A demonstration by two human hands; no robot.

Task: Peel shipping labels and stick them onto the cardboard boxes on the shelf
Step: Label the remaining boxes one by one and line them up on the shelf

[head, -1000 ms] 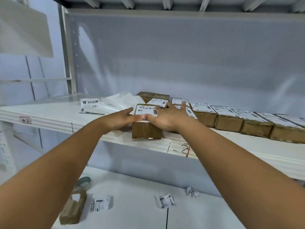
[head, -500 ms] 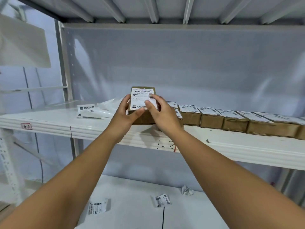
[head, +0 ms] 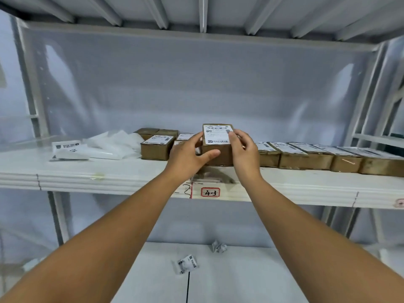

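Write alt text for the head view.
The left hand and right hand hold a labelled cardboard box, its label facing the camera, over a white shelf. More labelled boxes line the shelf to the right.

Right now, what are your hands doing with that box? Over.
Left hand and right hand grip box. Label on, facing me. Other boxes close on both sides, none blocking.

Print on the label (head: 217, 134) is unreadably blurred; the box row (head: 306, 157) runs off right.
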